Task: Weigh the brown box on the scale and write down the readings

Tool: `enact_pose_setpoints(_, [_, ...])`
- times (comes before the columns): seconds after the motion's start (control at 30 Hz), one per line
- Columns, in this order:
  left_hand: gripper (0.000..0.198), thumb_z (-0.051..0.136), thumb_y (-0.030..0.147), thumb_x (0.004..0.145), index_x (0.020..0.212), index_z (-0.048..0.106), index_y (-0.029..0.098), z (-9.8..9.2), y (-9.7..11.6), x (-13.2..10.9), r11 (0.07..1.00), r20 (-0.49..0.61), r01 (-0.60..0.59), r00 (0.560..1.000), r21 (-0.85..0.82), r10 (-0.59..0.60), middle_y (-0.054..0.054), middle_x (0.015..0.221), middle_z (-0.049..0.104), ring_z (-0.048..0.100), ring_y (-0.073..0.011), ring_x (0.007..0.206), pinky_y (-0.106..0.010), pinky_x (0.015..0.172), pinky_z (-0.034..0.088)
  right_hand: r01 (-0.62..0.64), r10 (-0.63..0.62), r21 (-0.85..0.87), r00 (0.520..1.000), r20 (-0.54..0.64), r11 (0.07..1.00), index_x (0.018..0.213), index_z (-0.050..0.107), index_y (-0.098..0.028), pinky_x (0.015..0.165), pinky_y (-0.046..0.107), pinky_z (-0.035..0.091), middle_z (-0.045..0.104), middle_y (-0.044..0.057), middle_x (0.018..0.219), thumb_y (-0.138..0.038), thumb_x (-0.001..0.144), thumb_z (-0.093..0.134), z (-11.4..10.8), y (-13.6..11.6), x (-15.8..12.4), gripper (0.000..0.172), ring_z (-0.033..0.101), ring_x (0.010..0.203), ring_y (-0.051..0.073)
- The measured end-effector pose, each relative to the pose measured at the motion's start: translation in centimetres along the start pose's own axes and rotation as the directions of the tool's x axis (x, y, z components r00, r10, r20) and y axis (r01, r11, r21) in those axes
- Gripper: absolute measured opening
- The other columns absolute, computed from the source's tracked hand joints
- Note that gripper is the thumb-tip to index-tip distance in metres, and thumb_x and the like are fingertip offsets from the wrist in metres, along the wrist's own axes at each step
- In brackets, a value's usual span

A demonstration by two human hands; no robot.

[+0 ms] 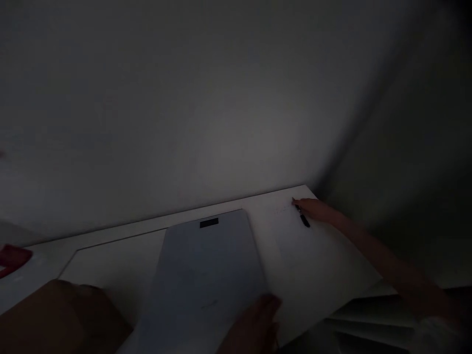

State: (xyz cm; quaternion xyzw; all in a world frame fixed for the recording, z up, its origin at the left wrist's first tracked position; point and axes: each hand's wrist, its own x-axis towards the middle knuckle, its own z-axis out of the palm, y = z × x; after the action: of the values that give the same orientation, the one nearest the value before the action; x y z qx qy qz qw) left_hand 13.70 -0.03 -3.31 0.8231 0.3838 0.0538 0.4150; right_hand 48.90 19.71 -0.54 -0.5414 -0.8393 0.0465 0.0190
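The view is very dark. My right hand (315,210) reaches to the far right end of a white surface (295,270), its fingers pinched together. A slim black pen-like object (303,217) extends from under those fingers; its exact kind is hard to make out. Faint reddish marks (282,210) show on the surface just left of the fingertips. My left hand (256,322) is at the lower right edge of a flat pale blue-grey panel (206,265) with a small black rectangle near its top. That hand's fingers are curled by the panel's edge, partly lost in shadow.
A brown box-like object (55,319) stands at the lower left. Behind it a red item (14,258) lies at the left edge. A plain wall (221,123) rises behind the white surface. Pale slatted shapes (368,324) show below it at lower right.
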Motion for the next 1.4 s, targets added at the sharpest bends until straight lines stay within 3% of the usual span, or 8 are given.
enact_pose_setpoints(0.13, [0.066, 0.037, 0.005, 0.085, 0.15, 0.025, 0.012, 1.6, 4.4, 6.2, 0.935, 0.112, 0.048, 0.989, 0.352, -0.093, -0.015, 0.155, 0.016, 0.057, -0.0292, 0.117, -0.044, 0.092, 0.054, 0.032, -0.032, -0.048, 0.999, 0.001, 0.998, 0.103, 0.065, -0.019, 0.068, 0.028, 0.04, 0.067, 0.01, 0.089, -0.012, 0.083, 0.053, 1.4, 1.5, 0.3, 0.024, 0.062, 0.082, 0.021])
enact_pose_setpoints(0.3, [0.061, 0.034, 0.012, 0.09, 0.15, 0.02, 0.008, 5.3, 4.4, 8.8, 0.83, -0.075, 0.2, 0.979, 0.521, -0.189, -0.011, 0.154, 0.008, 0.061, -0.028, 0.108, -0.04, 0.075, 0.06, -0.02, 0.032, 0.069, 0.983, -0.181, 0.997, 0.086, 0.063, -0.02, 0.062, 0.027, 0.039, 0.061, 0.002, 0.07, -0.028, 0.085, 0.06, 2.3, 2.8, 0.4, 0.008, 0.055, 0.064, 0.015])
enact_pose_setpoints(0.43, [0.066, 0.039, 0.011, 0.086, 0.15, 0.019, 0.011, 5.9, 3.3, 8.8, 0.887, -0.082, 0.225, 0.974, 0.404, -0.209, -0.004, 0.154, 0.006, 0.059, -0.0254, 0.11, -0.038, 0.081, 0.059, -0.124, 0.248, 0.295, 0.868, -0.431, 0.948, 0.098, 0.059, -0.017, 0.063, 0.028, 0.044, 0.059, 0.0, 0.077, -0.042, 0.096, 0.046, 4.4, 1.5, 1.1, 0.028, 0.053, 0.063, 0.012])
enact_pose_setpoints(0.53, [0.066, 0.036, 0.009, 0.086, 0.15, 0.02, 0.013, 5.7, 3.3, 8.8, 0.903, -0.096, 0.247, 0.969, 0.352, -0.228, -0.001, 0.154, 0.006, 0.059, -0.0245, 0.111, -0.038, 0.083, 0.058, -0.129, 0.397, 0.479, 0.76, -0.515, 0.868, 0.105, 0.057, -0.015, 0.062, 0.027, 0.047, 0.06, 0.0, 0.081, -0.042, 0.099, 0.041, 6.1, -0.1, 2.9, 0.032, 0.056, 0.066, 0.012])
enact_pose_setpoints(0.67, [0.069, 0.036, 0.008, 0.084, 0.15, 0.019, 0.016, 5.8, 3.4, 9.0, 0.888, -0.091, 0.292, 0.956, 0.356, -0.278, 0.002, 0.154, 0.006, 0.06, -0.0259, 0.11, -0.04, 0.081, 0.058, -0.098, 0.518, 0.644, 0.69, -0.505, 0.759, 0.092, 0.06, -0.014, 0.063, 0.028, 0.05, 0.061, 0.0, 0.08, -0.044, 0.096, 0.049, 7.6, -0.9, 4.8, 0.032, 0.059, 0.067, 0.012])
enact_pose_setpoints(0.87, [0.071, 0.038, 0.009, 0.083, 0.15, 0.014, 0.017, 6.5, 2.9, 9.3, 0.862, -0.078, 0.347, 0.936, 0.371, -0.344, -0.001, 0.154, 0.014, 0.06, -0.0282, 0.11, -0.04, 0.077, 0.059, -0.099, 0.6, 0.755, 0.677, -0.427, 0.649, 0.089, 0.061, -0.014, 0.059, 0.025, 0.05, 0.061, -0.001, 0.077, -0.041, 0.094, 0.056, 9.1, -0.6, 5.2, 0.029, 0.057, 0.062, 0.01])
enact_pose_setpoints(1.17, [0.067, 0.044, 0.012, 0.087, 0.149, 0.022, 0.021, 8.1, 2.2, 9.0, 0.851, -0.173, 0.368, 0.93, 0.375, -0.326, -0.007, 0.152, 0.028, 0.066, -0.0257, 0.096, -0.036, 0.07, 0.06, -0.142, 0.642, 0.781, 0.668, -0.378, 0.608, 0.09, 0.062, -0.013, 0.061, 0.026, 0.052, 0.062, -0.001, 0.081, -0.038, 0.092, 0.059, 9.5, -0.9, 5.1, 0.026, 0.059, 0.067, 0.011])
enact_pose_setpoints(1.4, [0.067, 0.046, 0.017, 0.09, 0.15, 0.015, 0.019, 7.8, 2.2, 9.0, 0.871, -0.113, 0.379, 0.925, 0.311, -0.362, -0.017, 0.139, 0.049, 0.066, -0.0263, 0.089, -0.038, 0.07, 0.058, -0.134, 0.648, 0.783, 0.654, -0.39, 0.607, 0.09, 0.062, -0.013, 0.06, 0.026, 0.051, 0.062, -0.001, 0.081, -0.039, 0.092, 0.059, 9.5, -0.9, 5.2, 0.027, 0.059, 0.066, 0.011])
